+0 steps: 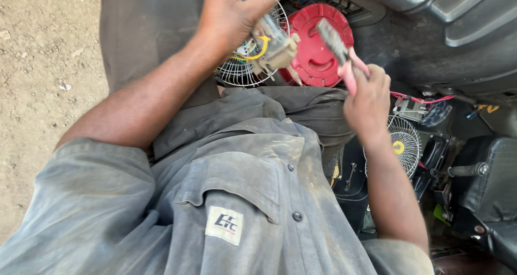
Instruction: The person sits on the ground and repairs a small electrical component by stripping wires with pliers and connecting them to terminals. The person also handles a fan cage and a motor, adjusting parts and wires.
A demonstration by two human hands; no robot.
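Left hand (pixel 229 14) is gripping a beige switch unit (pixel 272 49) with yellow wiring, held above the lap. Right hand (pixel 369 100), fingers closed on pink-handled pliers (pixel 339 51), is approaching it; work appears unfinished, pliers not yet touching.

We hold a small beige switch assembly (pixel 274 51) up in front of us, tilted, its plastic body worn and grimy. A yellow wire (pixel 261 51) loops out of its side, with thinner wires bunched behind it, and a thin metal prong sticks down from its lower edge. Just to its right we hold a pair of pliers (pixel 339 51) with pink handles, the grey metal nose pointing up and left, close to the assembly but not touching it.
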